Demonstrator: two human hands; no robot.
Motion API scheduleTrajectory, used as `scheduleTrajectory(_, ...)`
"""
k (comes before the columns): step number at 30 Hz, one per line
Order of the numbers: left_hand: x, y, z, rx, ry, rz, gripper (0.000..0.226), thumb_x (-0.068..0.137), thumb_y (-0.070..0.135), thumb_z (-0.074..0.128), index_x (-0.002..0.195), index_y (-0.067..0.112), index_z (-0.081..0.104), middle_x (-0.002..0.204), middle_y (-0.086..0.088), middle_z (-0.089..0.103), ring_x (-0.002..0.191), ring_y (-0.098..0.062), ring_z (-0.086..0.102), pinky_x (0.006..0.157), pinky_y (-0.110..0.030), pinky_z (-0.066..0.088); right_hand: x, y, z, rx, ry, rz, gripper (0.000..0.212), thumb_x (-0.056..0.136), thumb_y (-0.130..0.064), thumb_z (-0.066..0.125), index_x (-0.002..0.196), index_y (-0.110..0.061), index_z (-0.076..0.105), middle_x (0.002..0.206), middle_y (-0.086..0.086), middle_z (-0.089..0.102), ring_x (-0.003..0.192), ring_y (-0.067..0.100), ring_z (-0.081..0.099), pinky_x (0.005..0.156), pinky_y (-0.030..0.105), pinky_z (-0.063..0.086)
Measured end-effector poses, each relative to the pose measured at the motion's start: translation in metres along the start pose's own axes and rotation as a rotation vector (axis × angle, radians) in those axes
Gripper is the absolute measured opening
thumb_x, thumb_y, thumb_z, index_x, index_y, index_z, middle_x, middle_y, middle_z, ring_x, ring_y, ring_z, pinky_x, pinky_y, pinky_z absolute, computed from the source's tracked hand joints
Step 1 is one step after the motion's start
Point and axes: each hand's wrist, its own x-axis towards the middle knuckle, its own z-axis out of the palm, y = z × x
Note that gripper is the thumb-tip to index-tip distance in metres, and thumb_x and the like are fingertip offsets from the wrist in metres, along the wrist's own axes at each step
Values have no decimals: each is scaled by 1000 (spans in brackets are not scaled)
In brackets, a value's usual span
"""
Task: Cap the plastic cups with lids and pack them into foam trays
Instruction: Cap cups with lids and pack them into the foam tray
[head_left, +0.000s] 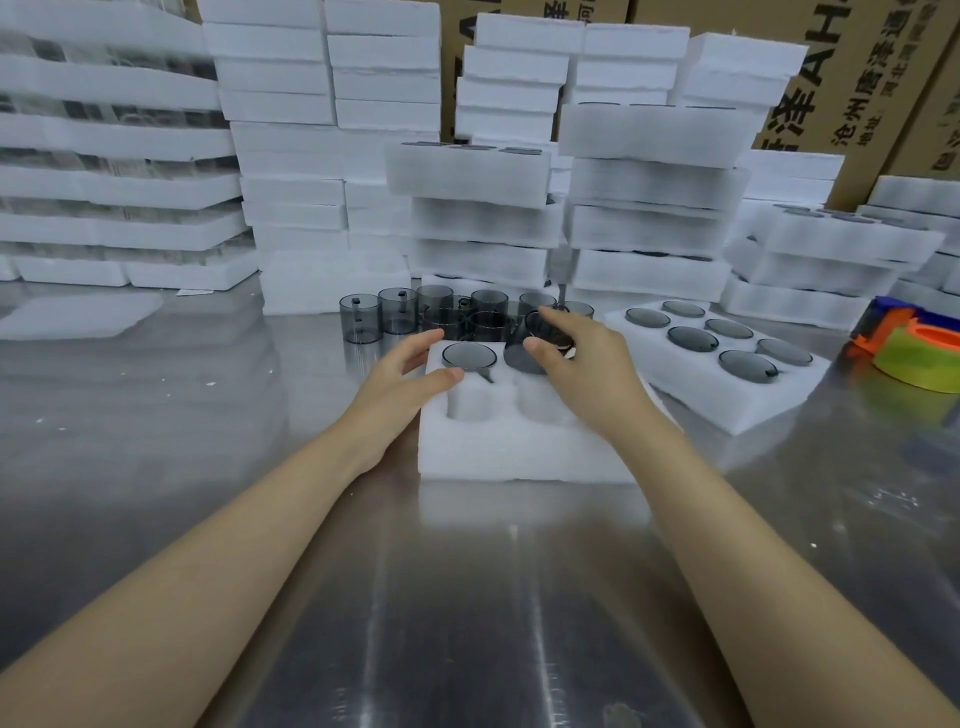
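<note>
In my foam tray (519, 452) sits one capped cup (469, 356); right hand (582, 364) grasps a second cup (517, 361), left hand (400, 379) relaxed.

Brushed stainless-steel worktop (467, 597), streaked with soft glare from overhead light and dotted with small white crumbs. At the back, brown cardboard cartons (852, 78) stacked high, printed with large black Chinese characters. At the right edge, on the worktop, an orange-and-blue tape dispenser (883, 325) beside a yellow-green roll (914, 364).

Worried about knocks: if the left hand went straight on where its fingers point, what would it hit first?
Probably the loose cups just behind the foam tray, though depth is unclear.
</note>
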Motion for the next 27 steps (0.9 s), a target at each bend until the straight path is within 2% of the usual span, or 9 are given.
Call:
scheduleTrajectory(2,0,0,0,5,1,-1,47,85,18,70,128,28,55,129,9,58,125,-7,50,111,-37,38,1,0,4,-90,-24,-42,38,95,-15,56,131,-5,56,119,13,62,113,31,54,84,15,33)
scheduleTrajectory(6,0,-1,0,11,5,1,46,85,18,70,128,28,56,129,8,59,126,-8,50,111,-37,37,5,2,9,-294,-69,-127,41,99,-14,47,140,-14,47,116,19,56,107,36,49,96,38,36)
scheduleTrajectory(13,1,-1,1,9,-7,5,43,86,18,70,125,29,56,129,8,58,126,-8,50,110,-36,38,7,4,15,-536,-245,-17,40,103,-28,34,141,-34,43,129,8,49,120,33,39,84,35,26)
scheduleTrajectory(15,2,-2,1,15,-13,10,42,86,21,69,125,30,57,129,8,58,124,-3,49,108,-31,38,8,6,13,-589,-373,37,39,103,-36,27,138,-38,43,147,5,38,134,32,27,96,43,23)
scheduleTrajectory(17,3,-5,1,30,12,28,34,89,28,66,122,32,59,125,12,60,118,3,51,102,-23,39,8,9,9,-611,-498,90,41,100,-48,20,137,-44,38,159,-1,17,145,31,11,110,51,12)
scheduleTrajectory(19,6,-6,-1,68,110,68,24,94,31,57,118,29,62,119,14,61,115,-3,54,97,-20,41,7,11,7,-606,-572,109,47,98,-56,18,143,-46,27,162,-6,2,148,31,-1,115,52,2)
scheduleTrajectory(21,14,-10,-7,259,280,144,25,96,21,52,118,21,63,119,7,59,118,-14,51,99,-22,38,5,12,6,-595,-585,113,53,97,-59,16,147,-45,19,162,-7,-3,148,29,-5,116,50,-1)
scheduleTrajectory(24,33,-19,-24,599,447,98,34,91,9,51,123,11,59,130,-10,50,128,-27,36,104,-27,25,0,11,5,-560,-545,108,57,96,-61,13,149,-42,19,162,-5,-1,148,27,-3,116,47,-1)
scheduleTrajectory(27,51,-27,-38,694,530,-32,41,90,14,51,130,13,52,138,-12,39,131,-30,27,106,-36,28,-6,7,3,-465,-454,70,51,101,-51,13,148,-37,29,161,-3,13,148,24,8,116,44,5)
